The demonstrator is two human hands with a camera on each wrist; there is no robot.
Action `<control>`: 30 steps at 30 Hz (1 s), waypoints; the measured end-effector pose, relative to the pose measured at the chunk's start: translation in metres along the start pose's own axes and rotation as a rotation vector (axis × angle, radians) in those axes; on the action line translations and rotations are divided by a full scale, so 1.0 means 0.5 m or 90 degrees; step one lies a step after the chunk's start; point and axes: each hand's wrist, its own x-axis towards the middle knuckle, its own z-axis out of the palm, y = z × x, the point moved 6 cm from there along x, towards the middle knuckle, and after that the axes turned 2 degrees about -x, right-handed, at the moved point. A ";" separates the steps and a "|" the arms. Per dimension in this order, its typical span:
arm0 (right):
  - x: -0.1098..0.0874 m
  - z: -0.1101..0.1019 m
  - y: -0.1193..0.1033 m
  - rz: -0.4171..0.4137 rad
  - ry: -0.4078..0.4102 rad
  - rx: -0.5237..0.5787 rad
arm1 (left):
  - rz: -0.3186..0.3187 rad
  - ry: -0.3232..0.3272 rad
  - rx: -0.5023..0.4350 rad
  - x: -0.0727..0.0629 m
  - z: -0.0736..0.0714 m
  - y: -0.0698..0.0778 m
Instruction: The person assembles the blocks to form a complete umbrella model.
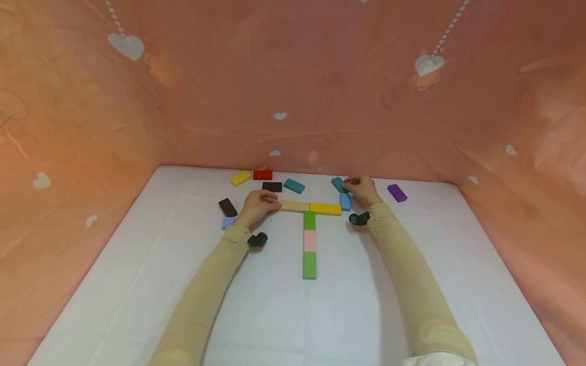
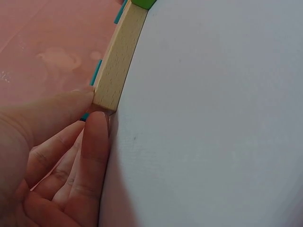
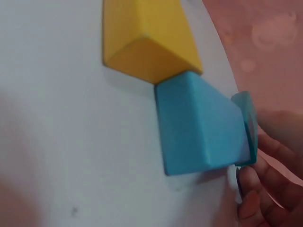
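Observation:
My left hand (image 1: 257,207) has its thumb and index finger at the left end of a plain wooden block (image 2: 119,59), pinching it. That block lies end to end with a yellow-orange block (image 1: 325,209), forming a crossbar. Below their joint runs a column of a green block (image 1: 309,220), a pink block (image 1: 310,241) and another green block (image 1: 309,266). My right hand (image 1: 364,191) grips a teal block (image 1: 338,184) between thumb and fingers. The teal block is tilted against the far end of a light blue block (image 3: 203,125), whose near corner meets the yellow-orange block's right end.
Behind my left hand lie a yellow block (image 1: 240,178), a red block (image 1: 263,175), a black block (image 1: 272,187) and a second teal block (image 1: 294,186). Left of it are a dark brown block (image 1: 228,207) and a periwinkle block (image 1: 228,222). A purple block (image 1: 397,193) sits far right.

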 end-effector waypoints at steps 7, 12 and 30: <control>0.002 -0.001 -0.006 -0.012 -0.015 0.008 | -0.002 0.004 -0.005 0.002 0.001 0.002; 0.007 0.000 -0.005 -0.009 -0.020 0.023 | -0.001 0.006 -0.002 0.004 0.001 0.005; -0.037 -0.034 -0.036 0.012 -0.032 0.046 | -0.004 0.005 0.008 -0.002 0.004 0.000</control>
